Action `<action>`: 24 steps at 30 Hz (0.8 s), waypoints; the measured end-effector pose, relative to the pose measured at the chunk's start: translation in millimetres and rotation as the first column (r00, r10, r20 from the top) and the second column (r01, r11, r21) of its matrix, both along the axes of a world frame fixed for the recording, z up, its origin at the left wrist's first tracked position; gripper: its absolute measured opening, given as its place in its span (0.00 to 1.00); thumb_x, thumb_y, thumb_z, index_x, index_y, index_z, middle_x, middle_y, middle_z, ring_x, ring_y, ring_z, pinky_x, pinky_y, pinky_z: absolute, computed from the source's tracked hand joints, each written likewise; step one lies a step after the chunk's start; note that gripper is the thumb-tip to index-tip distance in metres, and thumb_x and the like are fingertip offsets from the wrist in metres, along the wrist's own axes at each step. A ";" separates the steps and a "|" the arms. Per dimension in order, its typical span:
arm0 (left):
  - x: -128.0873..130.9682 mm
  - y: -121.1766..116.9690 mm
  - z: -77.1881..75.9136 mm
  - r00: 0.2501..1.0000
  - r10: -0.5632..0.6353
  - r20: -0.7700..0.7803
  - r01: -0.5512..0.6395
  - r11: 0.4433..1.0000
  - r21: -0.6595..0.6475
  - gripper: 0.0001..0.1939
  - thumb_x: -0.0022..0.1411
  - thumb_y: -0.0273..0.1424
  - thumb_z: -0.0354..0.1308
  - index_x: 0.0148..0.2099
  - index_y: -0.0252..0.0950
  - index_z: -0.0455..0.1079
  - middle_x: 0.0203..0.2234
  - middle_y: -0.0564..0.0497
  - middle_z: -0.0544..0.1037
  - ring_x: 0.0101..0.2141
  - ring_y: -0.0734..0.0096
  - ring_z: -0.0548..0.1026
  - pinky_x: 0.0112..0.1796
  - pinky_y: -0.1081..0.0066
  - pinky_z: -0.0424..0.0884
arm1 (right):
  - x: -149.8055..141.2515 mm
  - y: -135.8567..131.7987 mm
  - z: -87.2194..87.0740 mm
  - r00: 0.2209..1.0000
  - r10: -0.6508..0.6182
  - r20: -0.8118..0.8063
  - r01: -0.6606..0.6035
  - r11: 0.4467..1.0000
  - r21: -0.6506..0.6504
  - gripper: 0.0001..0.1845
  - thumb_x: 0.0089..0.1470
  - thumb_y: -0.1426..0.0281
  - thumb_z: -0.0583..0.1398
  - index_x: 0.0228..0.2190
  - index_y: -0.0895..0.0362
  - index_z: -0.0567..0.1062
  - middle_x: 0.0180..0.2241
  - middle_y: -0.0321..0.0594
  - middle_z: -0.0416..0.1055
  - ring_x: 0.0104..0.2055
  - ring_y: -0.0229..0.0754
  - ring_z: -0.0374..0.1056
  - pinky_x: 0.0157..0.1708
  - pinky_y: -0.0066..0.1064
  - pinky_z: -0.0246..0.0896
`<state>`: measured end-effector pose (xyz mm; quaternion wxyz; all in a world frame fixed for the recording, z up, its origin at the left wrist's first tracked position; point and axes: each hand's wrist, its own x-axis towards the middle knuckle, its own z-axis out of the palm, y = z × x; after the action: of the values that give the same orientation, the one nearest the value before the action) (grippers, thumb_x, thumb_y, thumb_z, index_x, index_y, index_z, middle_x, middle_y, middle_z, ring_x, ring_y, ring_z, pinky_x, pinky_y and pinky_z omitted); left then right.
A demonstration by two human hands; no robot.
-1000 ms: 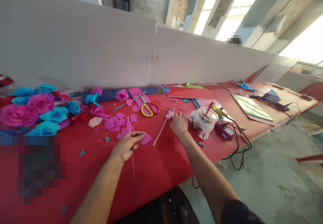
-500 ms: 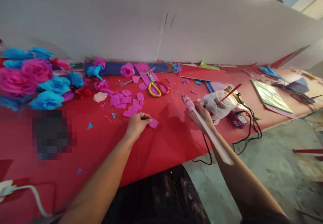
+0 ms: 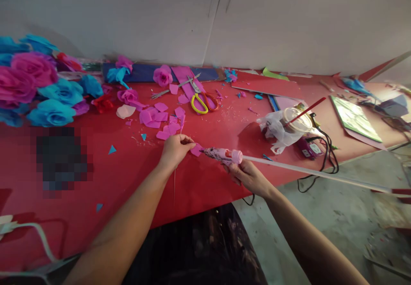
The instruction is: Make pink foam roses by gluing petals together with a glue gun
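Note:
My left hand (image 3: 176, 151) pinches a magenta paper petal (image 3: 197, 149) between thumb and fingers. A thin wire stem (image 3: 174, 186) runs down below that hand; how it is held is hidden. Wrapped round the handle of a pink hot glue gun (image 3: 221, 154), my right hand (image 3: 248, 175) keeps its nozzle at the petal's right edge. Whether the tip touches the paper I cannot tell. A long clear glue stick (image 3: 308, 172) sticks out from the gun's back end. Loose magenta petals (image 3: 154, 117) lie beyond my left hand.
Paper roses (image 3: 54, 92) bunch at the left, by a blurred dark patch (image 3: 61, 158). Scissors (image 3: 199, 100) with yellow and orange handles lie behind the petals. At the right stand a lidded cup (image 3: 298, 120) in a plastic bag and a purple power strip (image 3: 306, 148) with black cables.
My right hand has swung the glue gun from upright to nearly level and brought its nozzle leftward to the petal. The left hand keeps its pinch. The view has shifted slightly.

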<state>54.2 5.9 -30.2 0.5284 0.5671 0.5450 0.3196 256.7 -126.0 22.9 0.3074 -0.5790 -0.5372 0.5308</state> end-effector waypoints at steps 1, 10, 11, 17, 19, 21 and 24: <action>0.1 0.0 -0.4 1.000 -0.002 -0.003 0.002 1.000 0.005 0.03 0.45 0.29 0.64 0.26 0.36 0.74 0.23 0.50 0.77 0.26 0.72 0.71 0.32 0.71 0.65 | -0.4 1.0 0.5 1.000 0.010 -0.004 -0.010 1.000 -0.007 0.23 0.56 0.48 0.51 0.32 0.57 0.65 0.19 0.29 0.53 0.18 0.32 0.49 0.18 0.27 0.46; -3.0 -2.8 9.7 0.999 -0.044 -0.009 0.044 0.999 -0.020 0.06 0.45 0.31 0.64 0.28 0.35 0.74 0.24 0.50 0.77 0.27 0.71 0.71 0.33 0.70 0.65 | -4.9 8.7 5.2 0.998 0.035 0.056 -0.031 0.997 -0.064 0.24 0.55 0.47 0.51 0.26 0.55 0.61 0.17 0.28 0.51 0.18 0.32 0.49 0.18 0.27 0.44; -4.0 -3.4 12.4 0.998 -0.065 0.018 0.066 0.997 -0.042 0.06 0.44 0.30 0.64 0.29 0.34 0.74 0.25 0.51 0.77 0.27 0.71 0.72 0.33 0.71 0.65 | -4.4 8.8 4.5 0.998 0.032 0.054 -0.029 0.997 -0.066 0.24 0.55 0.47 0.51 0.25 0.55 0.61 0.17 0.28 0.51 0.18 0.32 0.49 0.18 0.27 0.44; -6.3 -2.0 7.6 0.992 -0.124 -0.003 0.124 0.992 -0.024 0.11 0.42 0.19 0.61 0.31 0.34 0.73 0.27 0.50 0.78 0.28 0.72 0.73 0.33 0.71 0.66 | -1.8 9.1 1.7 0.996 0.034 0.077 -0.028 0.996 -0.079 0.24 0.56 0.47 0.51 0.23 0.55 0.59 0.17 0.29 0.52 0.18 0.32 0.50 0.18 0.27 0.43; -5.6 -0.5 1.3 0.992 -0.121 -0.035 0.121 0.993 0.007 0.12 0.42 0.19 0.60 0.32 0.35 0.72 0.29 0.49 0.78 0.29 0.72 0.73 0.34 0.71 0.67 | -2.2 9.9 2.3 0.996 0.040 0.080 -0.033 0.996 -0.087 0.24 0.56 0.47 0.50 0.23 0.55 0.59 0.17 0.29 0.52 0.18 0.32 0.49 0.18 0.27 0.43; -5.2 0.3 -2.5 0.992 -0.120 -0.030 0.120 0.993 0.014 0.12 0.42 0.19 0.61 0.32 0.35 0.72 0.29 0.49 0.78 0.29 0.72 0.73 0.34 0.71 0.67 | -3.0 11.0 3.2 0.996 0.041 0.075 -0.034 0.996 -0.087 0.24 0.56 0.48 0.50 0.23 0.55 0.60 0.17 0.29 0.52 0.18 0.32 0.50 0.18 0.27 0.44; -5.2 0.0 -2.0 0.993 -0.118 -0.009 0.118 0.993 0.007 0.11 0.42 0.20 0.61 0.31 0.35 0.71 0.28 0.49 0.77 0.29 0.72 0.73 0.34 0.71 0.67 | -3.4 12.6 5.0 0.998 0.019 0.065 -0.014 0.997 -0.074 0.23 0.56 0.48 0.52 0.25 0.55 0.62 0.17 0.30 0.52 0.18 0.32 0.51 0.18 0.27 0.45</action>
<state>48.9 6.0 -32.1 0.5418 0.6018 0.5115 0.2875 253.3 -113.4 27.9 0.2637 -0.6026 -0.5317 0.5335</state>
